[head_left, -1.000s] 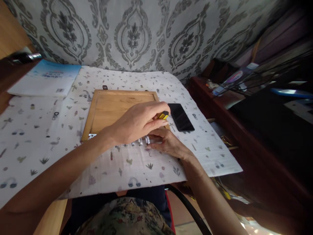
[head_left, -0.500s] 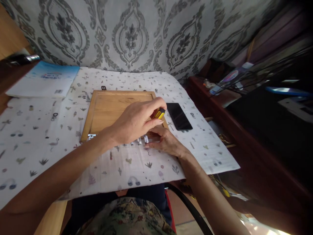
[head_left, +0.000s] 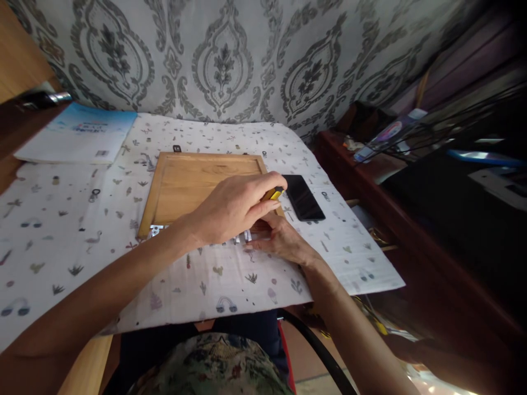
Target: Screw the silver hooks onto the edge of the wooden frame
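Upper left of frame: a blue-and-white book (head_left: 74, 140) lies flat at the edge of the desk (head_left: 230, 277), presumably put aside to give elbow room. Centre: wooden panel (head_left: 189, 184), flat on the printed cloth, likely so it will not rock. Bright metal piece (head_left: 158, 229) at its lower-left corner. Left hand (head_left: 236, 208) over the panel, fingers curled round a yellow-and-black handle (head_left: 276, 194); a firm grip, I judge, for control. Small metal bits (head_left: 247, 236) below. Right hand (head_left: 284, 240) at the lower-right corner, fingers close together, seemingly steadying; whether they pinch anything, cannot tell. Right of centre: dark phone (head_left: 305, 198), flat beside the panel.
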Action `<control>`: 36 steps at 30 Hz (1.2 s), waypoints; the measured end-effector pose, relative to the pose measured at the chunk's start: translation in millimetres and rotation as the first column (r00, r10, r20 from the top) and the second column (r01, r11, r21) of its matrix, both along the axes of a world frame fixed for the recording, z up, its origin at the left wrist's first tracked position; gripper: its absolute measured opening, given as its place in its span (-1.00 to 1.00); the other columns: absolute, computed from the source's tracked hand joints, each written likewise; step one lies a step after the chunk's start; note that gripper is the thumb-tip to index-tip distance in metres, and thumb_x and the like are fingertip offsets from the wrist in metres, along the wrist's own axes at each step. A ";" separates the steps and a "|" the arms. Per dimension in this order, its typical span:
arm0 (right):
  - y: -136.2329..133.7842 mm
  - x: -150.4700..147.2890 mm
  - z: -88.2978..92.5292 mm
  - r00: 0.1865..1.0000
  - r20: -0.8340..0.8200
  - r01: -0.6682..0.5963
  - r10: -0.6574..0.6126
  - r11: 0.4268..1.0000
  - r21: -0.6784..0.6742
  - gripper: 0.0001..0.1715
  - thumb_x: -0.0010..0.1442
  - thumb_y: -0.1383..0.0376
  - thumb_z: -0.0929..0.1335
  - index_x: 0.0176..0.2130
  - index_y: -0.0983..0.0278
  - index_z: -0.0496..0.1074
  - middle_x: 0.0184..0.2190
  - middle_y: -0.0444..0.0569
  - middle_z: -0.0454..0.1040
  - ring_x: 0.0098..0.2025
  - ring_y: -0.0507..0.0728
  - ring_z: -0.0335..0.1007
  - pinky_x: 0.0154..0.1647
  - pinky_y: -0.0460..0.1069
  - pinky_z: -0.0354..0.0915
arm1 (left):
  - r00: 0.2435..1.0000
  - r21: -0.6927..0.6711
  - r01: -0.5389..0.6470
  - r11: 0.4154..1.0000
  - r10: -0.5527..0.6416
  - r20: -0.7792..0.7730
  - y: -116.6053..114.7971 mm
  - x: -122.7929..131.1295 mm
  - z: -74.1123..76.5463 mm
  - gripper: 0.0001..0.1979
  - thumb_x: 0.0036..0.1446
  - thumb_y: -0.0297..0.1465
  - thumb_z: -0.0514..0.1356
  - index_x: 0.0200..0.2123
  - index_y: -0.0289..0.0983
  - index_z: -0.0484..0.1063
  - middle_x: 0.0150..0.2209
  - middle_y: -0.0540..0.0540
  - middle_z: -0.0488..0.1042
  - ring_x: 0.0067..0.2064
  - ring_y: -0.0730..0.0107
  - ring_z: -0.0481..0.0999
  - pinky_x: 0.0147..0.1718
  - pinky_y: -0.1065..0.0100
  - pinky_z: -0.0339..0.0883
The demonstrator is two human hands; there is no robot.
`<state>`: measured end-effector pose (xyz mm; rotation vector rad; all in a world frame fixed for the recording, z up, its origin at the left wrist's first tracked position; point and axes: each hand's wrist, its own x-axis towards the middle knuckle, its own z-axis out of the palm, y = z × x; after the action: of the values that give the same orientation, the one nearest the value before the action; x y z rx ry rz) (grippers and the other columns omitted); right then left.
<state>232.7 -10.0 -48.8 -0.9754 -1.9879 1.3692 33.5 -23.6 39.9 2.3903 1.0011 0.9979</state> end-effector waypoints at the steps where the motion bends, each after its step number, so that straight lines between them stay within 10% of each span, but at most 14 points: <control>1: 0.1 -0.1 -0.1 1.000 -0.003 0.002 -0.002 1.000 0.005 -0.41 -0.03 0.21 0.61 -0.02 0.23 0.49 -0.10 0.01 0.56 0.02 0.29 0.54 0.18 0.32 0.39 | 1.000 -0.005 -0.004 1.000 0.004 0.003 0.0 0.3 0.1 -0.85 0.30 -0.48 0.12 -0.10 -0.25 0.43 -0.33 -0.01 0.52 -0.38 0.49 0.40 -0.37 0.41 0.21; 20: 1.2 -0.1 6.8 0.997 0.080 -0.032 0.023 0.994 0.108 -0.42 0.00 0.20 0.60 0.01 0.19 0.50 -0.11 0.00 0.57 -0.04 0.28 0.56 0.07 0.26 0.48 | 0.968 -0.249 0.144 0.958 -0.084 0.234 1.2 1.0 0.1 -0.85 0.32 -0.47 0.03 -0.12 -0.24 0.37 -0.30 -0.04 0.51 -0.24 0.42 0.50 -0.25 0.36 0.37; 31: 1.4 -2.0 3.8 1.000 0.011 -0.009 0.007 0.983 0.184 -0.31 -0.03 0.27 0.60 0.09 0.23 0.46 -0.01 0.08 0.56 0.05 0.33 0.54 0.09 0.25 0.50 | 0.827 -0.368 0.134 0.920 0.101 0.552 -1.0 40.7 -19.5 -0.71 0.29 -0.17 0.19 -0.36 -0.20 0.24 -0.46 0.07 0.26 -0.46 0.53 0.24 -0.47 0.37 0.22; 36: 1.5 0.7 2.7 0.997 0.072 -0.018 0.008 0.991 0.130 -0.41 0.00 0.20 0.59 0.00 0.26 0.50 -0.11 0.05 0.59 -0.05 0.29 0.57 0.06 0.25 0.50 | 0.796 -0.472 0.438 0.765 -0.086 0.599 27.5 43.0 -17.2 -0.52 0.24 0.02 0.20 -0.48 -0.19 0.14 -0.67 0.18 -0.03 -0.63 0.61 -0.03 -0.64 0.40 -0.05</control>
<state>233.4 -8.5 -46.1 -0.9644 -2.1112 1.2089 76.6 4.0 22.7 1.5296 0.5892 0.9837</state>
